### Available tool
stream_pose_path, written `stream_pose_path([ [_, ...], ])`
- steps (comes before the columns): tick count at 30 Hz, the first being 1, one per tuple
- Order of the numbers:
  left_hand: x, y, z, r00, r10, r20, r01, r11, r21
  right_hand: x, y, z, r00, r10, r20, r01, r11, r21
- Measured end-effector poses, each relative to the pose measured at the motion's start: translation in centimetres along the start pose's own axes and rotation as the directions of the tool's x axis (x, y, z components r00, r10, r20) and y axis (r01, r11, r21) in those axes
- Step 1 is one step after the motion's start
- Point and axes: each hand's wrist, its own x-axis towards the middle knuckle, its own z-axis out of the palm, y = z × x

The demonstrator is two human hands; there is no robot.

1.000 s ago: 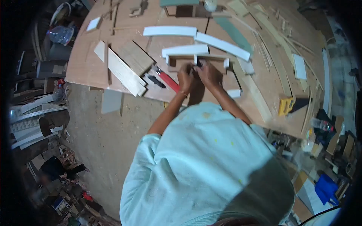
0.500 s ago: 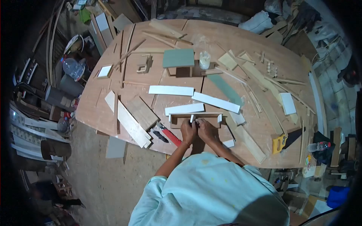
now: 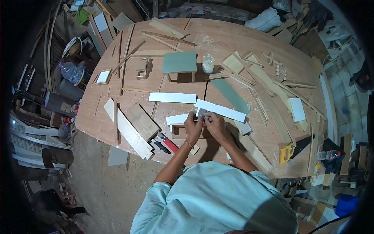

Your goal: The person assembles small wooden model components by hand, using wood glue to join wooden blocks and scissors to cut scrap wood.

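Our left hand (image 3: 193, 128) and right hand (image 3: 215, 125) work with bent fingers beside the white strip (image 3: 223, 111), their opening and hold we cannot tell, and steady alignment seems needed.

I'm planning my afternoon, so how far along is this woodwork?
The green-topped stand looks assembled, upright on its legs. In hand is the white-edged wooden frame: the left hand and right hand meet at it, their fingers hiding the detail. Probably left: a white strip lying loose beyond, though its place can't be told.
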Motion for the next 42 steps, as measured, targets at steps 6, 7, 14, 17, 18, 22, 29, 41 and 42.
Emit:
stream_pose_path([
  [6, 5.6, 0.0, 3.1, 0.998, -0.06, 0.023, 0.062, 0.993, -0.097, 6.0, 1.3, -0.5, 0.998, -0.055, -0.013, 0.053, 0.992, -0.118],
  [7, 6.5, -0.3, 3.7, 0.999, -0.045, 0.011, 0.046, 0.989, -0.138, 7.0, 1.6, -0.5, 0.999, -0.042, -0.006, 0.041, 0.992, -0.117],
  [14, 12.8, -1.3, 6.9, 0.988, -0.145, 0.047, 0.152, 0.945, -0.29, 16.4, 4.3, -0.5, 0.999, 0.036, -0.03, -0.044, 0.951, -0.305],
  [17, 14.8, -2.3, 8.3, 0.984, -0.172, 0.05, 0.178, 0.92, -0.348, 21.6, 5.5, 0.2, 0.991, 0.048, -0.125, -0.079, 0.964, -0.254],
  [18, 15.3, -2.5, 8.7, 0.98, -0.193, 0.041, 0.194, 0.905, -0.378, 23.0, 5.9, 0.4, 0.99, 0.063, -0.127, -0.097, 0.956, -0.277],
  [22, 16.5, -2.9, 9.8, 0.954, -0.289, 0.075, 0.293, 0.856, -0.425, 26.3, 6.3, 1.0, 0.991, 0.065, -0.117, -0.097, 0.952, -0.289],
  [29, 16.4, -2.3, 9.7, 0.909, -0.374, 0.183, 0.405, 0.693, -0.597, 28.1, 8.3, 1.3, 0.987, -0.116, -0.11, 0.063, 0.914, -0.401],
  [41, 15.3, -2.8, 6.4, 0.683, -0.418, 0.599, 0.616, -0.11, -0.78, 27.3, 3.0, -2.1, 0.936, -0.086, -0.34, 0.028, 0.985, -0.172],
  [42, 15.2, -2.9, 6.4, 0.682, -0.413, 0.604, 0.613, -0.127, -0.78, 27.0, 3.2, -2.1, 0.934, -0.091, -0.347, 0.032, 0.985, -0.172],
])
